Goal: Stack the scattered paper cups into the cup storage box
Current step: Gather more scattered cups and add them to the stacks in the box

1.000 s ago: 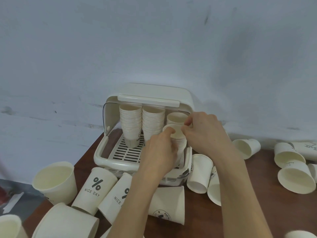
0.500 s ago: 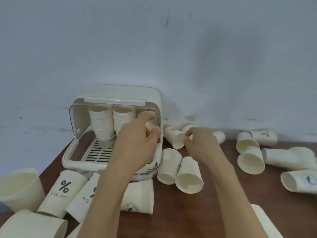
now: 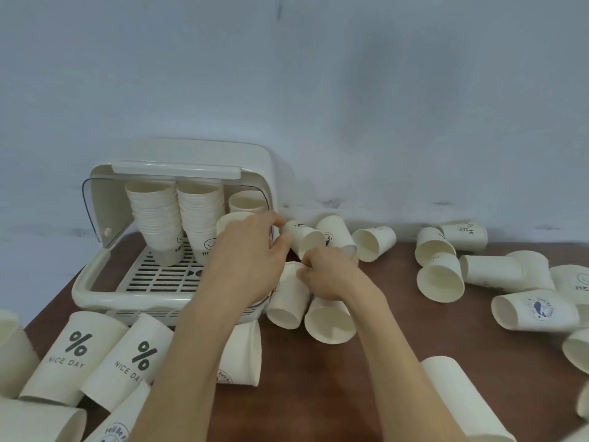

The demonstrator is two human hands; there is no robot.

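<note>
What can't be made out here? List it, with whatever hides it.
Head view only:
- Right hand: the grip is hidden by its own back.
- Short stack in the storage box: the left hand covers its lower part.
- Cup at the left: cut off by the frame edge.

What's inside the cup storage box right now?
Inside the cup storage box: two tall paper cup stacks on the slatted tray, two shorter stacks at right. The left hand covers their lower parts.
</note>
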